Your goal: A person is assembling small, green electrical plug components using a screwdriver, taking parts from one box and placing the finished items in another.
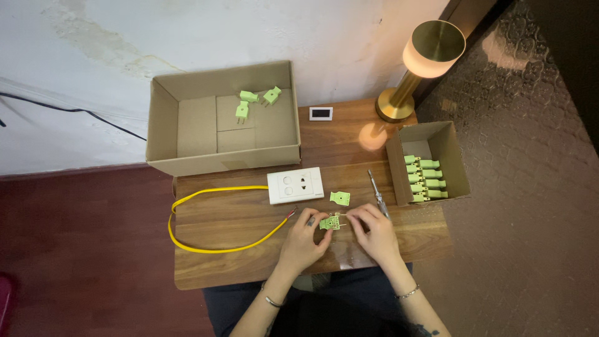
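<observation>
Both hands, left hand (pixel 304 240) and right hand (pixel 374 232), pinched the opened light-green plastic plug half (pixel 330 222), steadying it; its flat green cover (pixel 340 198) lay at twelve o'clock on the wooden tabletop (pixel 237 262).

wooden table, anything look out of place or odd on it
One green plug is open, held between the left hand and right hand, and its separate green cover piece lies loose beside the white socket panel. The yellow cable ends in bare wires. Nothing is spilled.

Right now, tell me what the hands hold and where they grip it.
Both hands pinch the open green plug half: the left hand takes its left side, the right hand its right side, by the metal pins.
</observation>
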